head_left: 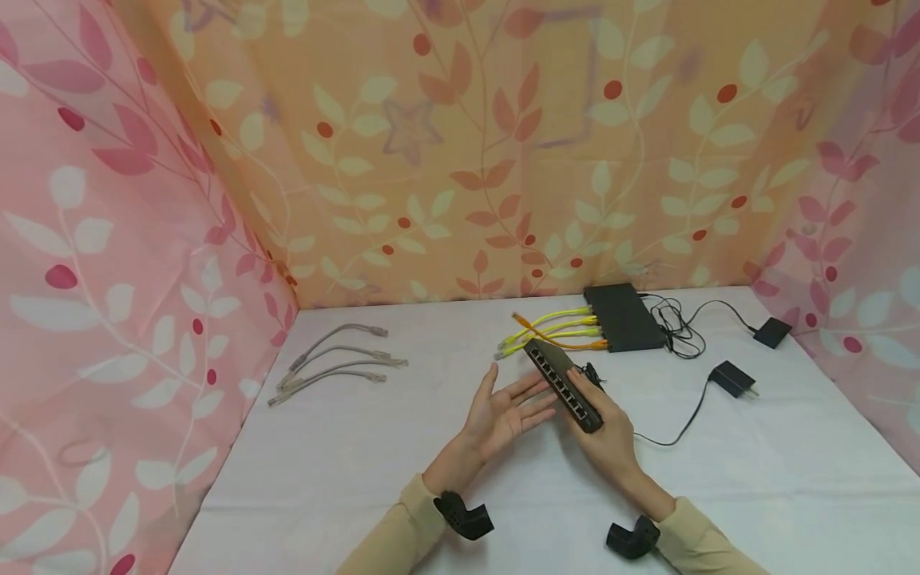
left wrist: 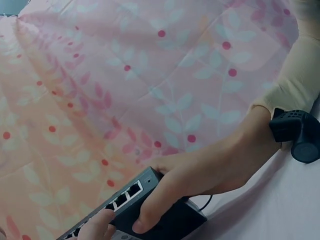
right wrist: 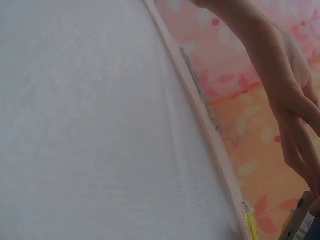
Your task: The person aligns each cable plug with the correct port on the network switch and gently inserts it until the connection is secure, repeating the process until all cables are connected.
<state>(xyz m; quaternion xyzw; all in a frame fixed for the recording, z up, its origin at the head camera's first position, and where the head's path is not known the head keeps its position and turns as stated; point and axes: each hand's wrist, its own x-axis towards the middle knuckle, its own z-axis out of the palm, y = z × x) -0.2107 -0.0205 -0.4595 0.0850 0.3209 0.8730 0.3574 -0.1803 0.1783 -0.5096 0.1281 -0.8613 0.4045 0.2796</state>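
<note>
A black network switch (head_left: 563, 385) is tilted above the table, its row of ports facing left. My right hand (head_left: 609, 438) grips it by its right side; in the left wrist view the thumb lies across one face of the switch (left wrist: 165, 220). Palm up with fingers spread, my left hand (head_left: 496, 422) is at the switch's left side. Its fingertips (left wrist: 97, 225) reach the port edge in the left wrist view; whether they bear any weight I cannot tell. Only a corner of the switch (right wrist: 302, 222) shows in the right wrist view.
Behind the hands lies another black box (head_left: 628, 318) with yellow cables (head_left: 553, 315) and an orange cable (head_left: 557, 339) plugged in. Grey cables (head_left: 331, 369) lie on the left. One power adapter (head_left: 731, 378) and another adapter (head_left: 772, 332) with black cords are on the right.
</note>
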